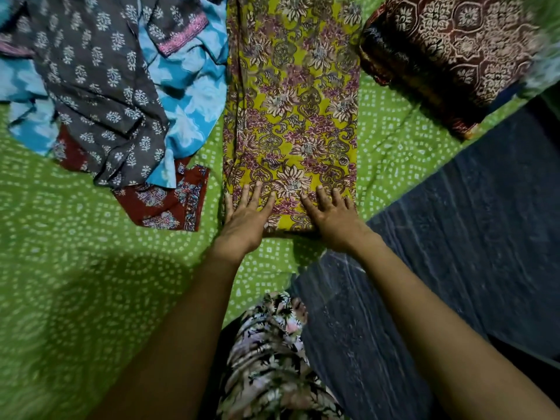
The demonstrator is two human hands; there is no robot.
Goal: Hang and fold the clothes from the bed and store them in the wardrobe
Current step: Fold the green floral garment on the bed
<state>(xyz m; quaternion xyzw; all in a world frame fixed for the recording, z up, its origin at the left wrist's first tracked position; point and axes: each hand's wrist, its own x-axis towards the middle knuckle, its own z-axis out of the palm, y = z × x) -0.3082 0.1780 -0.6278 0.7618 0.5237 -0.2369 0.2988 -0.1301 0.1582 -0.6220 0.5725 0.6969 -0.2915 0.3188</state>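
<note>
Both hands, left hand (247, 212) and right hand (331, 215), are pressing flat with straight fingers on the yellow garment (292, 116) lying mid-frame on the bed (75, 268). Lifting it carelessly risks undoing the long fold.

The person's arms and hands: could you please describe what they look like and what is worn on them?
Both forearms are bare, no sleeves in view. The left hand and right hand show no rings, bangles, watch or gloves.

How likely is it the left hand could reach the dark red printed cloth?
Probably yes: the left hand lies flat on the yellow garment, with the red cloth close beside it, nothing between.
</note>
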